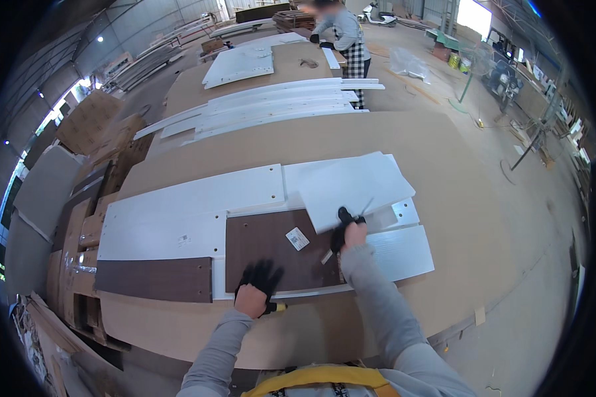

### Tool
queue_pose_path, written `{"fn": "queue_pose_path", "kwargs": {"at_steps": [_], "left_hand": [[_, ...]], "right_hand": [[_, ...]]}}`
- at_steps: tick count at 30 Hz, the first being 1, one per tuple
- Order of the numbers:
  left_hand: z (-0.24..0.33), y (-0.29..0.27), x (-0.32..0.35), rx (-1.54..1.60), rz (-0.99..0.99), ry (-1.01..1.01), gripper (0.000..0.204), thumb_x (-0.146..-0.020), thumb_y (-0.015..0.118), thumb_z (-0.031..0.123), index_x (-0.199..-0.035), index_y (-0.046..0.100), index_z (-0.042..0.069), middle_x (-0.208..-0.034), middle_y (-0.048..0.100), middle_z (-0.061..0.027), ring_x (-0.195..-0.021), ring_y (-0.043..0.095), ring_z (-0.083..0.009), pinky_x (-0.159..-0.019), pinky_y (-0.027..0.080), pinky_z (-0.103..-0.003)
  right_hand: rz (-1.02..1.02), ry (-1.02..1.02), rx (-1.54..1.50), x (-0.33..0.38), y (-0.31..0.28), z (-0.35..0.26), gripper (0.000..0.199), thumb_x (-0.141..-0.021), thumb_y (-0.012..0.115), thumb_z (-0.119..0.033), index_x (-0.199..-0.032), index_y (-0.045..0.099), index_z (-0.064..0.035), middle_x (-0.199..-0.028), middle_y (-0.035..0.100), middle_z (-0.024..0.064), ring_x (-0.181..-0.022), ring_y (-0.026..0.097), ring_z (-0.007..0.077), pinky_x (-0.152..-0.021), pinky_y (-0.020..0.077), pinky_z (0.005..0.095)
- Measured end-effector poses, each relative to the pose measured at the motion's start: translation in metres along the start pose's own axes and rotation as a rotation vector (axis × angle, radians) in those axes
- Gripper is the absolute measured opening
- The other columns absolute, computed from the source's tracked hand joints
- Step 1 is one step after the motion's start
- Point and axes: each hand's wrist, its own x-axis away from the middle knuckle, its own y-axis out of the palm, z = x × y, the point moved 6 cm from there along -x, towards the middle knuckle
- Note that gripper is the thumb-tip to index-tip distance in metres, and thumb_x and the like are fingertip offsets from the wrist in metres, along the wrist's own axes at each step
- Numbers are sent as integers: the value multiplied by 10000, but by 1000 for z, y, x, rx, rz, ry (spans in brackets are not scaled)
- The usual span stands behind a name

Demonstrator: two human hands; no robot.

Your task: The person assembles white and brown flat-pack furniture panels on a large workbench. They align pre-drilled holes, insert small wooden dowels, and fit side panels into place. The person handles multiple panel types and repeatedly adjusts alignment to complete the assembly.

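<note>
My left hand (258, 284), in a black glove with the wrist bare, spreads its fingers over the lower left of a dark brown panel (265, 245). A yellow-ended black object (281, 308) sticks out beside its thumb; whether the hand touches it is hidden. My right hand (349, 233), also gloved, is closed at the near edge of a tilted white panel (351, 185). A thin pale strip (367, 205) and a small pale piece (326, 257) show on either side of it; what the fingers hold is unclear. A white label (297, 239) lies on the brown panel.
Long white panels (192, 195) and another brown panel (153, 278) lie on brown board (404, 139). Beyond are stacked white strips (271, 106) and a co-worker (344, 36) at a far table. Cardboard boxes (89, 122) stand left; a metal stand (533, 142) stands right.
</note>
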Motion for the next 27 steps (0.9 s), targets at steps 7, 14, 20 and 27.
{"fn": "queue_pose_path", "kwargs": {"at_steps": [7, 14, 20, 27], "left_hand": [[-13, 28, 4, -41, -69, -120, 719, -766, 650, 350, -1416, 362, 236, -1458, 342, -112, -1357, 294, -286, -1129, 182, -448], [-10, 29, 5, -64, 18, -110, 624, -773, 600, 279, -1368, 434, 196, -1392, 421, -120, -1310, 361, -276, -1101, 236, -417], [-26, 81, 29, -181, -376, -268, 525, -757, 562, 150, -1276, 484, 129, -1287, 469, -162, -1214, 446, -291, -1017, 328, -408], [-17, 67, 24, -270, 20, -68, 155, -738, 593, 169, -753, 735, 109, -789, 674, -103, -847, 612, -284, -758, 449, -404]], "right_hand": [[72, 137, 113, -36, 63, 41, 190, -797, 704, -186, -777, 601, -28, -667, 600, 84, -533, 567, 218, -485, 445, 352], [11, 71, 721, -63, 67, 53, 437, -813, 648, -349, -963, 644, 62, -955, 660, 249, -923, 626, 362, -804, 467, 410], [-230, 9, 907, -82, 38, 59, 510, -785, 622, -396, -986, 635, 72, -992, 633, 297, -1013, 584, 431, -889, 437, 440], [104, -472, 1144, -69, -59, -76, 290, -762, 548, -115, -994, 578, 56, -978, 616, 287, -968, 572, 445, -847, 452, 475]]}}
